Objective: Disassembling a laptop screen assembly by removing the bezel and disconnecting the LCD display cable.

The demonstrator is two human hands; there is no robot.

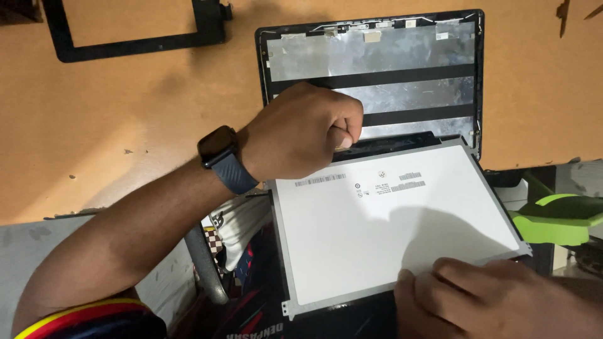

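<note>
Panel, white-backed and metal-framed, tilts over the lid shell, left hand fisted, right hand fingers flat together.

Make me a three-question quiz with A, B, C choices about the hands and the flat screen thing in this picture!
1. Where does the right hand rest?
A. on the near right corner of the white panel
B. on the black frame
C. on the green object

2. What colour is the watch band on the left wrist?
A. red
B. dark blue
C. white

3. How is the left hand shaped?
A. flat and spread
B. pointing one finger
C. closed in a fist

Answers:
1 A, its fingers lie on the panel's near right corner.
2 B, the strap beside the black watch face looks dark blue.
3 C, the fingers are curled in at the panel's far edge, by the silver-lined lid; whether they pinch something is hidden.
</note>
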